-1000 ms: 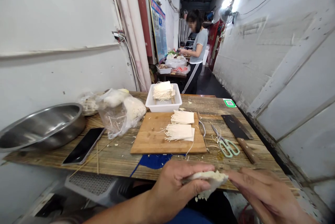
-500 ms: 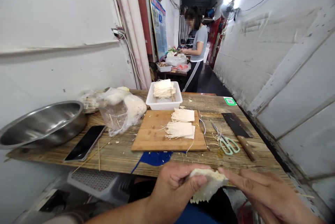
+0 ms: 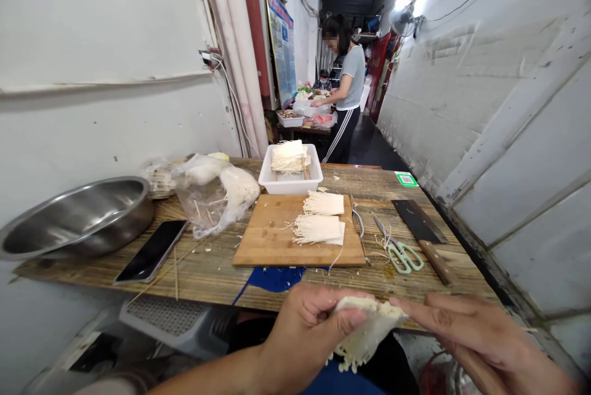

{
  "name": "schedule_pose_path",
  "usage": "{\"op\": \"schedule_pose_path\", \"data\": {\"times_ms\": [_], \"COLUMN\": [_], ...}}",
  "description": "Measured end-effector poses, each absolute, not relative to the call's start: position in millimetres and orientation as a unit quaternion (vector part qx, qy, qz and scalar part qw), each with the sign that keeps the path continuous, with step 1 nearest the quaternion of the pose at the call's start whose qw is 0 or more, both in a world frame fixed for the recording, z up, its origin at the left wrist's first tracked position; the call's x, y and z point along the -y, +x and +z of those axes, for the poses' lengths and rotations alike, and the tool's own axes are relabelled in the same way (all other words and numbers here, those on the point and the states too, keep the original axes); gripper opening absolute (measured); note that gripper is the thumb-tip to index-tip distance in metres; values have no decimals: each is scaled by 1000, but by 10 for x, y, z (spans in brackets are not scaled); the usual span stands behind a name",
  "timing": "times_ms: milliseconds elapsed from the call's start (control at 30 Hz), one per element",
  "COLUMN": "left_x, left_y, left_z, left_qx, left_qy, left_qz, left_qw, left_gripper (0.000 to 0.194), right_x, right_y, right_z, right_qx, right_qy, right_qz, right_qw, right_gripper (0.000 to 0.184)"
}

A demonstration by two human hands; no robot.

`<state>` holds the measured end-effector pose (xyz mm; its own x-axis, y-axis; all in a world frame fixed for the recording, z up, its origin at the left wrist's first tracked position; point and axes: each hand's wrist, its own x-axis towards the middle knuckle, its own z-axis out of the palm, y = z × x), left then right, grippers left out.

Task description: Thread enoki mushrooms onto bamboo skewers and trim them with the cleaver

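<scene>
In my left hand [image 3: 307, 330] is a flat bunch of enoki mushrooms [image 3: 367, 333], pinched between thumb and fingers with the small caps hanging down. My right hand [image 3: 475, 333] reaches in from the right, its index fingertip against the cut end of the bunch. Behind that hand the tip of a thin bamboo skewer [image 3: 529, 329] pokes out; most of it is hidden by the fingers. Beyond both hands, more enoki bunches [image 3: 318, 229] lie flat on a wooden cutting board [image 3: 263, 229].
A white tray [image 3: 290, 186] holds enoki bunches behind the board. Scissors [image 3: 401, 255] and a cleaver [image 3: 422, 226] lie to the right. Leftward are a plastic bag [image 3: 203, 198], a phone [image 3: 152, 250] and a steel basin [image 3: 78, 216]. A person [image 3: 349, 81] stands farther back.
The enoki bunch has tilted slightly, with its caps hanging lower and spreading more. My right hand has shifted a little with its fingertip still at the bunch. The person behind has lowered an arm.
</scene>
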<state>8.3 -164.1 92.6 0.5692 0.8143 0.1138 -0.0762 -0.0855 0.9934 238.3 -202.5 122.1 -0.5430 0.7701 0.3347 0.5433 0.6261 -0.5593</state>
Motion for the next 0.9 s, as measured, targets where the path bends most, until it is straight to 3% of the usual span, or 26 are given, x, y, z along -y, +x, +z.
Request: {"op": "schedule_pose_path", "data": {"times_ms": [367,700,900], "left_x": [1619,1597,1590], "left_y": [72,78,75], "left_z": [946,949,980], "left_qx": [-251,-254,-250], "left_qy": [614,630,623], "left_qz": [309,325,323], "left_qw": [681,658,667], "left_gripper": [31,26,32], "right_x": [1960,1954,1917], "right_y": [2448,2385,2328], "right_z": [1222,1234,1250], "right_qx": [879,886,887], "right_qy": [-347,-348,-342], "right_qz": [200,170,137], "right_qw": [259,254,277], "right_gripper": [45,52,47]}}
